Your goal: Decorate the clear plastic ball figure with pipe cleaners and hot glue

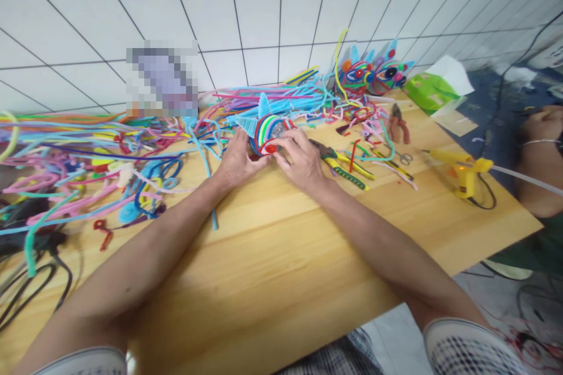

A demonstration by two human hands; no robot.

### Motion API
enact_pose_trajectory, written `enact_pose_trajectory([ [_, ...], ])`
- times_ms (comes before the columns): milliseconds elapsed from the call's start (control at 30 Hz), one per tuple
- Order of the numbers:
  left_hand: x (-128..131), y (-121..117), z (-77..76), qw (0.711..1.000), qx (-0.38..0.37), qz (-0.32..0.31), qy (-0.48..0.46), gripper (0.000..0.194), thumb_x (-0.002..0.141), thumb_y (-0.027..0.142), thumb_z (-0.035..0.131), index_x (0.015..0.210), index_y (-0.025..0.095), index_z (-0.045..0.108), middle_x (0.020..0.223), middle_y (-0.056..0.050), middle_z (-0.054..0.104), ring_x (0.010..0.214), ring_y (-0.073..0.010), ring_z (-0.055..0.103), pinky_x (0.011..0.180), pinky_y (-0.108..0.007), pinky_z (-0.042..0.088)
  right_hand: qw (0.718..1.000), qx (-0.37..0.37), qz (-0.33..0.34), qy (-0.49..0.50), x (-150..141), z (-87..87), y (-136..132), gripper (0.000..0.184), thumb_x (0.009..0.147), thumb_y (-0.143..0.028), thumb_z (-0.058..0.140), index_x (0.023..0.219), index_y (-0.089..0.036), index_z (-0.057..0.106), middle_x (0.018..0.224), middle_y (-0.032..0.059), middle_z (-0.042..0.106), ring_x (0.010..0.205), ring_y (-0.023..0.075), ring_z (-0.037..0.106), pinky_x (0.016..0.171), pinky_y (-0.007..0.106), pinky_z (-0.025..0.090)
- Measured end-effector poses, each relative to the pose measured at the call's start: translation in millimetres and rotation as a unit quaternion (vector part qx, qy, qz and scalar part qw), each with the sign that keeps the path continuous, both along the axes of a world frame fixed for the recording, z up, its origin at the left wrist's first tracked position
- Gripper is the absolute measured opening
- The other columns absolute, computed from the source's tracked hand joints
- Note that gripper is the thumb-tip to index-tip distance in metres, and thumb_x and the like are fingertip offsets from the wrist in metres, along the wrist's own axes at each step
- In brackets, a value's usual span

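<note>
A pipe-cleaner animal head (266,129) with pointed light-blue ears, coloured curved stripes and a red round piece (270,149) is held between my hands near the middle of the table. My left hand (240,161) grips its left side, thumb along the lower edge. On the other side, the fingers of my right hand (301,158) close at its front edge beside the red piece; some fingertips are hidden. Just right of that hand lie yellow-handled pliers (347,165). A light-blue pipe cleaner (210,187) runs down the table by my left wrist.
Loose pipe cleaners (272,102) heap along the tiled wall and the left side. Finished-looking animal heads (373,76) stand at the back right. Red-handled pliers (399,126), scissors (403,157) and a yellow glue gun (468,173) lie rightward. Another person's arm (543,152) shows at right.
</note>
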State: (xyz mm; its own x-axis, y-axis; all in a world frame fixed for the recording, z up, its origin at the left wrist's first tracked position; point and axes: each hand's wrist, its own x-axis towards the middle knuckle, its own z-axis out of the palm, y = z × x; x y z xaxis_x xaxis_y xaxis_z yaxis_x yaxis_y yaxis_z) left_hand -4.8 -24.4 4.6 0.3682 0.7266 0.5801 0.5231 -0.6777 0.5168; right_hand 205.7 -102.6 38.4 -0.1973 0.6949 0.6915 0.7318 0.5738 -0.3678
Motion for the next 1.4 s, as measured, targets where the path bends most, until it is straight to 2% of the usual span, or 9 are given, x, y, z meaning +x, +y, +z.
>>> enact_pose_trajectory([
  [300,1,0,3.0,1.000,0.005,-0.026,-0.007,0.056,0.084,0.044,0.085,0.128,0.023,0.057,0.125,-0.010,0.067,0.113,-0.0315,0.067,0.102,-0.049,0.055,1.000,0.000,-0.012,-0.012,0,2.8,-2,0.025,0.106,-0.019,0.064,0.124,-0.027,0.079,0.121,0.0105,0.070,0.114,0.0263,0.069,0.100,0.042,0.062],
  [633,-2,2,4.5,0.999,0.016,-0.035,-0.001,0.061,0.082,0.041,0.088,0.131,0.022,0.058,0.128,-0.010,0.067,0.120,-0.0334,0.067,0.107,-0.051,0.057,1.000,-0.006,-0.003,-0.001,0,3.1,-1,0.027,0.103,-0.016,0.066,0.124,-0.028,0.078,0.122,0.0094,0.070,0.107,0.0246,0.069,0.100,0.042,0.062],
  [767,-1,0,6.8,0.999,0.006,-0.041,-0.007,0.062,0.083,0.041,0.088,0.134,0.023,0.056,0.132,-0.012,0.067,0.123,-0.0344,0.067,0.109,-0.053,0.056,0.999,0.002,-0.007,0.037,3,2.4,-1,0.034,0.097,-0.014,0.070,0.128,-0.028,0.072,0.124,0.0095,0.070,0.116,0.0272,0.070,0.102,0.043,0.062],
  [833,0,-1,8.2,0.999,-0.004,-0.037,-0.007,0.063,0.084,0.042,0.088,0.134,0.023,0.056,0.134,-0.013,0.067,0.125,-0.0353,0.066,0.110,-0.054,0.056,0.997,-0.003,-0.020,0.076,6,1.1,-2,0.033,0.095,-0.015,0.070,0.126,-0.026,0.069,0.121,0.0090,0.071,0.111,0.0264,0.070,0.099,0.043,0.062],
  [933,-1,0,10.2,0.999,-0.006,-0.035,-0.008,0.062,0.084,0.040,0.089,0.134,0.023,0.056,0.136,-0.015,0.065,0.129,-0.0367,0.064,0.112,-0.055,0.054,0.988,-0.019,-0.044,0.144,10,-2.2,-3,0.020,0.094,-0.018,0.068,0.113,-0.025,0.067,0.106,0.0051,0.072,0.090,0.0217,0.068,0.086,0.039,0.061],
  [1033,-4,2,10.5,0.999,-0.018,-0.042,-0.009,0.057,0.084,0.036,0.088,0.130,0.023,0.057,0.131,-0.012,0.065,0.124,-0.0339,0.065,0.111,-0.053,0.054,0.981,-0.045,-0.051,0.184,11,-5.5,-5,0.010,0.094,-0.021,0.066,0.103,-0.025,0.066,0.094,0.0017,0.072,0.079,0.0185,0.065,0.079,0.035,0.058],
  [1167,-7,4,8.1,0.997,-0.059,-0.034,-0.025,0.056,0.083,0.038,0.090,0.125,0.024,0.056,0.119,-0.007,0.066,0.105,-0.0260,0.067,0.099,-0.045,0.057,0.977,-0.076,-0.042,0.194,4,-6.6,-8,0.007,0.094,-0.026,0.067,0.101,-0.026,0.067,0.093,0.0012,0.073,0.079,0.0182,0.064,0.080,0.036,0.056],
  [1267,-8,3,8.0,0.997,-0.064,-0.019,-0.031,0.051,0.082,0.041,0.090,0.115,0.024,0.057,0.108,-0.005,0.064,0.096,-0.0241,0.065,0.093,-0.043,0.058,0.962,-0.116,-0.056,0.239,-2,-5.3,-11,0.008,0.092,-0.031,0.070,0.097,-0.025,0.066,0.095,0.0017,0.073,0.082,0.0188,0.064,0.084,0.037,0.056],
  [1400,-7,2,11.5,0.994,-0.069,-0.055,-0.071,0.057,0.079,0.051,0.092,0.117,0.026,0.058,0.111,-0.005,0.066,0.102,-0.0251,0.068,0.095,-0.042,0.060,0.930,-0.186,-0.096,0.303,-5,-4.5,-10,0.018,0.091,-0.041,0.072,0.090,-0.026,0.062,0.090,-0.0005,0.072,0.081,0.0188,0.063,0.085,0.038,0.054],
])
